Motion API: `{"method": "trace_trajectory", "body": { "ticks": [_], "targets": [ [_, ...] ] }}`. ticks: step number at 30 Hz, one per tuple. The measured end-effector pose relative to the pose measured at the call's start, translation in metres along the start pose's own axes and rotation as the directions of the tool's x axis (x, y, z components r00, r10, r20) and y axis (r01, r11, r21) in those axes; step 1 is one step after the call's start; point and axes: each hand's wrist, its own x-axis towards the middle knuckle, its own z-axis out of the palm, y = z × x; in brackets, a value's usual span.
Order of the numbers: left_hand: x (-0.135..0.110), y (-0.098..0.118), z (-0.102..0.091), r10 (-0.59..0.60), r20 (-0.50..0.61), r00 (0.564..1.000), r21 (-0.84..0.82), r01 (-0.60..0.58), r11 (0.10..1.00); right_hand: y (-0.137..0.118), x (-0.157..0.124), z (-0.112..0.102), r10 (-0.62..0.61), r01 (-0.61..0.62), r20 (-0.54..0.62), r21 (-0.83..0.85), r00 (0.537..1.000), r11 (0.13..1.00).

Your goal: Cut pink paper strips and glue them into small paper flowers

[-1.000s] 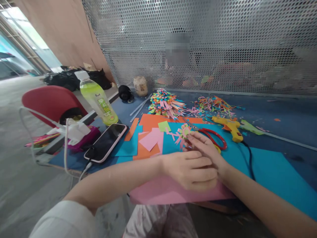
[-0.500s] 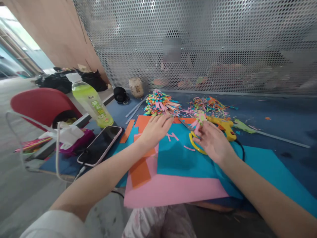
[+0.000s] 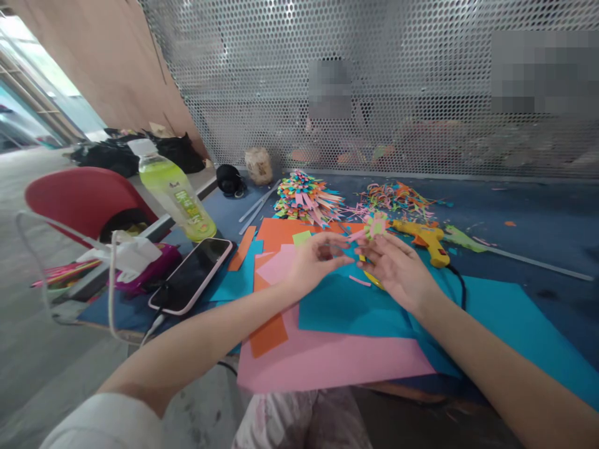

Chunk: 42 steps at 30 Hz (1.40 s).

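Note:
My right hand (image 3: 397, 265) pinches a small fringed paper flower (image 3: 377, 226) in pink and light green, held above the blue paper. Close to its left side is my left hand (image 3: 321, 259), thumb and fingers curved but apart. The left fingertips reach a pink strip (image 3: 356, 235) at the flower's edge; I cannot make out a grip on it. Yellow-handled scissors (image 3: 374, 280) lie beneath the right hand, mostly hidden. Under both hands are blue (image 3: 350, 315), pink (image 3: 327, 362) and orange (image 3: 271, 234) paper sheets. A light green paper piece (image 3: 302, 237) shows beside the left hand.
Behind the hands stand a fringed multicolour paper cone (image 3: 306, 199) and a heap of paper shreds (image 3: 397, 198). A yellow glue gun (image 3: 428, 240) lies right. Left are a phone (image 3: 191, 277), a drink bottle (image 3: 175, 193) and a tissue box (image 3: 140, 268). Perforated metal (image 3: 397, 81) rises behind.
My left hand has moved right, from over the orange sheet to the flower, and its fingers have curled. The right hand still holds the flower and covers more of the scissors.

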Motion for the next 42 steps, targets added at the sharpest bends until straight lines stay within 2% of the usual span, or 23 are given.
{"method": "trace_trajectory", "body": {
  "ticks": [4,8,11,14,18,22,27,35,40,42],
  "targets": [
    [0.000,-0.004,0.005,-0.033,-0.055,0.998,-0.116,0.026,0.993,0.005,-0.004,0.007,-0.028,0.028,0.029,-0.005,0.999,1.000],
    [0.002,-0.004,0.002,0.060,-0.142,0.988,-0.148,-0.081,0.986,0.008,-0.005,0.011,-0.024,0.024,0.005,-0.026,1.000,0.999],
    [0.002,-0.005,0.001,0.120,-0.104,0.987,-0.163,-0.136,0.977,0.010,-0.005,0.009,0.020,-0.019,0.010,-0.075,1.000,0.997],
    [0.001,-0.008,0.003,0.132,-0.026,0.991,-0.180,-0.134,0.974,0.012,-0.005,0.006,0.040,-0.036,0.033,-0.111,0.999,0.993],
    [0.000,-0.009,0.008,0.038,0.006,0.999,-0.214,-0.036,0.976,0.013,-0.006,0.005,0.061,-0.050,0.067,-0.150,0.996,0.987],
    [0.001,0.000,0.010,-0.028,0.045,0.999,-0.188,0.036,0.982,0.013,-0.007,0.007,0.096,-0.077,0.098,-0.177,0.991,0.981],
    [-0.002,0.005,0.010,-0.102,0.078,0.992,-0.214,0.116,0.970,0.011,-0.003,0.005,0.119,-0.116,0.027,-0.092,0.993,0.989],
    [-0.003,0.006,0.001,-0.117,0.178,0.977,-0.315,0.169,0.934,-0.007,0.010,-0.007,0.042,-0.043,-0.138,-0.004,0.990,0.999],
    [-0.001,0.003,-0.009,-0.038,0.195,0.980,-0.355,0.107,0.929,-0.015,0.020,-0.018,-0.125,0.105,-0.267,-0.089,0.956,0.990],
    [-0.001,0.003,-0.011,-0.015,0.189,0.982,-0.356,0.083,0.931,-0.018,0.024,-0.025,-0.185,0.146,-0.278,-0.155,0.942,0.977]
  ]
}}
